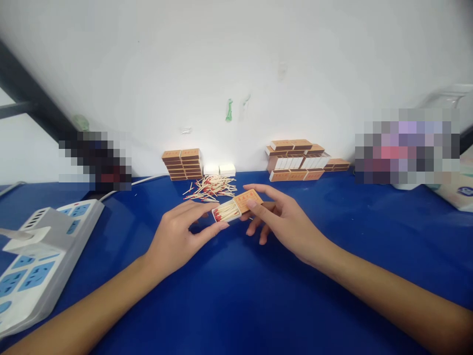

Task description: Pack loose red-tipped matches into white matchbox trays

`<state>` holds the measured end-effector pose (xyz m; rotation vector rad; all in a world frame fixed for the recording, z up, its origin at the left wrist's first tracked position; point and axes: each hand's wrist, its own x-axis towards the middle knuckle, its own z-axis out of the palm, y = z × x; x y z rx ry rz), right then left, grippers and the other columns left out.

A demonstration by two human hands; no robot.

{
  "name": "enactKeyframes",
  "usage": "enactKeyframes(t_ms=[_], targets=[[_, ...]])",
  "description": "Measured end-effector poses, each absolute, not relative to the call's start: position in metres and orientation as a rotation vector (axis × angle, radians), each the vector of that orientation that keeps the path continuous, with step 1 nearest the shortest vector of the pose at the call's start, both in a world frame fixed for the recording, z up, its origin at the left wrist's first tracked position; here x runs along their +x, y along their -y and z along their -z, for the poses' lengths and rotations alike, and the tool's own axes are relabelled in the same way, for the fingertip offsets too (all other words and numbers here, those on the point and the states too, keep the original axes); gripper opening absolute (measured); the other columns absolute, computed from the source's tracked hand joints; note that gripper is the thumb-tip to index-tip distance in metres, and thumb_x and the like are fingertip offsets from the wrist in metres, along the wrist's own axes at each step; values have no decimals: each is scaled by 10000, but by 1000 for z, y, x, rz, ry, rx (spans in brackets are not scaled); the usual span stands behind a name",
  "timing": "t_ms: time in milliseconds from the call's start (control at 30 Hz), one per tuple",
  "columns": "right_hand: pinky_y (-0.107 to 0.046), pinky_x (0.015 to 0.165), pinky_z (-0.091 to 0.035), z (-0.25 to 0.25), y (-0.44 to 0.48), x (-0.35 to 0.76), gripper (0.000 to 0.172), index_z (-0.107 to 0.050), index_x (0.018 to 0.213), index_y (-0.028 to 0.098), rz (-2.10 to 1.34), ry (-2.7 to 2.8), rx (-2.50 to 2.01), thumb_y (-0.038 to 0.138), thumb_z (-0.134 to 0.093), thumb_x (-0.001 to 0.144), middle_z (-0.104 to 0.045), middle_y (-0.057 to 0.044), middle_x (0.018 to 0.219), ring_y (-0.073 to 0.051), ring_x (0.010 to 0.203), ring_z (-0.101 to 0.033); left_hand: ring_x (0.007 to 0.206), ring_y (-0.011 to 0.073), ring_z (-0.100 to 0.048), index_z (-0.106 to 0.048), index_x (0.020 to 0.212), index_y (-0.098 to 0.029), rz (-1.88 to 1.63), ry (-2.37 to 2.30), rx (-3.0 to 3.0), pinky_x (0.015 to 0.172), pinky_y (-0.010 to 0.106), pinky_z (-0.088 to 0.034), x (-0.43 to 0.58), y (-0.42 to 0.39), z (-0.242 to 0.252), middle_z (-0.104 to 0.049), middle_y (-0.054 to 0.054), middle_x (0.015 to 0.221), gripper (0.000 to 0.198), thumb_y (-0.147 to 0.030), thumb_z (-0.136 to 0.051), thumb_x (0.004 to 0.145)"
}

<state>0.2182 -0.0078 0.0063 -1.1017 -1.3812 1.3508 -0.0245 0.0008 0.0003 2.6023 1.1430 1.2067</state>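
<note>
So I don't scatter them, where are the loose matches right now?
In the head view, the loose matches lie left of centre on the table, beyond the left hand, in front of the white boxes.

Power strip point(76, 261) cut off by left edge; left forearm point(92, 305) by lower left corner, right forearm point(384, 281) by lower right. Left pixelated patch point(98, 162), right pixelated patch point(402, 153): contents unrecognizable. Print on matchbox sleeve point(242, 201) too small to read, partly under thumb of right hand point(284, 217). Sleeve hides tray's point(227, 213) inner end.
</note>
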Motion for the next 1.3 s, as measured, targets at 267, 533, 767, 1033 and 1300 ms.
enactKeyframes(t_ms=[267, 533, 767, 1033, 1300], targets=[[-238, 435, -542, -4, 5, 221, 572, -579, 1396, 219, -1324, 1414, -1058, 556, -671, 943, -747, -47, 863, -146, 588, -684, 732, 160, -679, -747, 1196, -230, -1195, -1130, 2595, 706, 300, -588, -25, -1, -1, -774, 39, 935, 341, -415, -776, 911], [-238, 455, -562, 0, 13, 214, 594, -494, 1497, 241, -1450, 1523, -925, 547, -595, 998, -735, -71, 982, -164, 678, -721, 749, 153, -671, -735, 1215, -232, -1196, -1087, 2565, 715, 295, -577, -25, 0, -1, -772, 32, 957, 365, -421, -778, 905], [-209, 480, -541, 0, 33, 207, 767, -148, 1687, 318, -1697, 1666, -848, 487, -535, 1047, -676, -33, 894, -162, 753, -696, 741, 167, -676, -661, 1321, -250, -1218, -908, 2564, 686, 294, -565, -24, 1, 4, -767, 3, 867, 642, -517, -850, 769], [-226, 464, -509, 7, 32, 209, 750, -180, 1682, 290, -1678, 1735, -951, 538, -499, 1051, -671, -16, 830, -127, 605, -590, 767, 156, -740, -625, 1329, -251, -1223, -976, 2422, 771, 283, -604, -24, 6, -3, -799, -28, 844, 567, -545, -763, 865], [-295, 629, -543, -2, 12, 218, 421, -641, 1355, 238, -884, 1995, -1103, 420, -662, 976, -701, -68, 1092, -155, 777, -646, 789, 143, -723, -651, 1232, -216, -1197, -1098, 2410, 694, 251, -604, -25, 1, 1, -786, 10, 986, 389, -332, -785, 887]])
